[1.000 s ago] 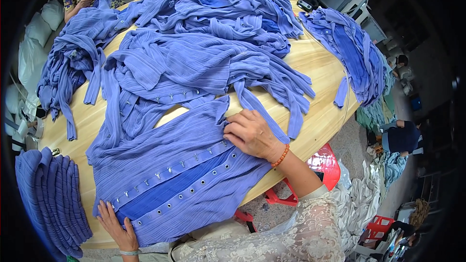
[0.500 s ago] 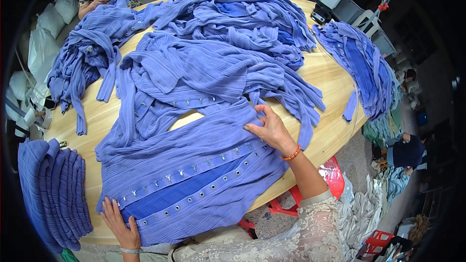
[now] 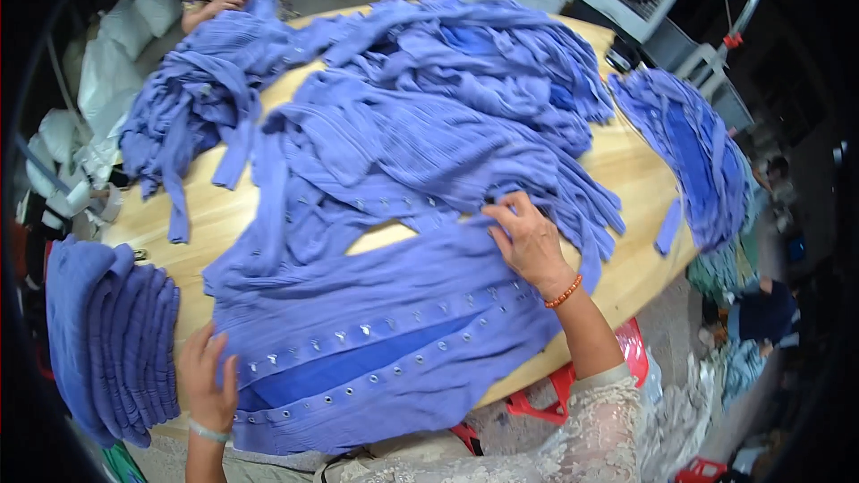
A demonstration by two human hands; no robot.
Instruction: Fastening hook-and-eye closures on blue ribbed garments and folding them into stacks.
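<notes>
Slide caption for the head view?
Left hand and right hand at opposite ends of a blue ribbed garment on a wooden table, folded stack at left.

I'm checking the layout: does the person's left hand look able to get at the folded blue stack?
Probably yes: the left hand is right beside the folded blue stack, its fingers look open, and nothing visible stands between them.

Ribbed periwinkle garment (image 3: 385,340) flat on table (image 3: 635,259), front open
</notes>
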